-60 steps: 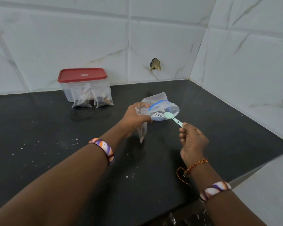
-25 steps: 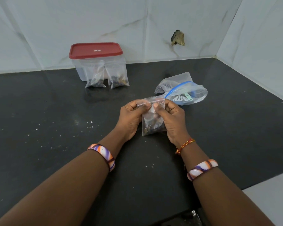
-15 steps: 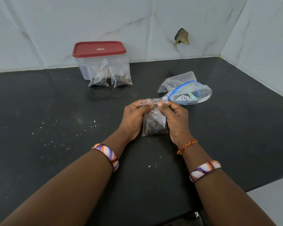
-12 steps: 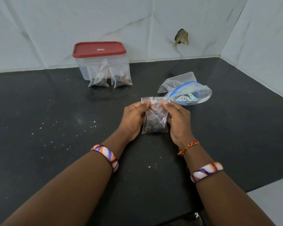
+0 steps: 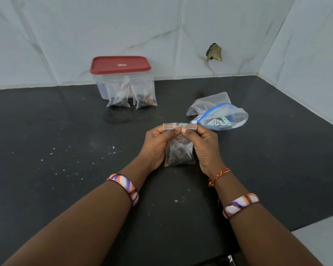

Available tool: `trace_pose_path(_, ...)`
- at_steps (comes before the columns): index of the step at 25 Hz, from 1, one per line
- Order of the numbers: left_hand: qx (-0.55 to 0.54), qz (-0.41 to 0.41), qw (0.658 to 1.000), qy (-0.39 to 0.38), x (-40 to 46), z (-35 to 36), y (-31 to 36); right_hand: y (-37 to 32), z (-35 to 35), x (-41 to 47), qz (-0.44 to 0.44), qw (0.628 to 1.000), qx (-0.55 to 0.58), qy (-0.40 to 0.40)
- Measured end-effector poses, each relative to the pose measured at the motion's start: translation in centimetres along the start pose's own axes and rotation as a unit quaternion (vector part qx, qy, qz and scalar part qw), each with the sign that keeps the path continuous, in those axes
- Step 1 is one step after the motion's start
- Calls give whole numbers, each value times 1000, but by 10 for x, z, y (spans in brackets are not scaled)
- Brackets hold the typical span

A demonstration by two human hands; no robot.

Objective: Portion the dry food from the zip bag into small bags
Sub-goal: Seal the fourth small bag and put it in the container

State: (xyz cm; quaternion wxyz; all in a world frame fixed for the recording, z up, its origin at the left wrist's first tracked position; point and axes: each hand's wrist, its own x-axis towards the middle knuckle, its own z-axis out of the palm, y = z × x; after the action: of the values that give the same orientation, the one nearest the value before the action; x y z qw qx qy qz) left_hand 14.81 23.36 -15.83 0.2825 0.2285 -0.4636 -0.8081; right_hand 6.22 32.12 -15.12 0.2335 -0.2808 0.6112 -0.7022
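A small clear bag (image 5: 179, 154) with dark dry food in its lower half stands on the black counter (image 5: 65, 150). My left hand (image 5: 158, 145) and my right hand (image 5: 205, 144) pinch its top strip from either side, thumbs meeting at the middle. Behind to the right lies the big zip bag (image 5: 222, 118) with a blue closure, on its side, a pale green scoop (image 5: 225, 120) inside it. Two filled small bags (image 5: 119, 93) (image 5: 143, 92) lean against a container at the back.
A clear container with a red lid (image 5: 120, 64) stands against the tiled back wall. An empty clear bag (image 5: 208, 102) lies behind the zip bag. Crumbs dot the counter to the left. The side wall closes off the right; the counter edge runs at lower right.
My right hand put the scoop into the zip bag and came to the small bag. Both hands now grip its top, thumbs moved closer together along the strip.
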Motion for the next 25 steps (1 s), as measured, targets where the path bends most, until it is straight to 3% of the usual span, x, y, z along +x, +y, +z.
trace_pose_path(6,51,36,988,143,8,-26,36,-11,39,19,6,999,-49,-10)
trace_pose_path(14,23,82,975,205,32,-79,98,-16,119,75,-4,995,-82,-55)
trace_pose_path(19,-2,63,957,283,63,-104,115,-2,160,111,11,994,-96,-54)
trace_pose_path(25,166,107,951,238,85,-131,122,2,165,143,24,988,-129,-78)
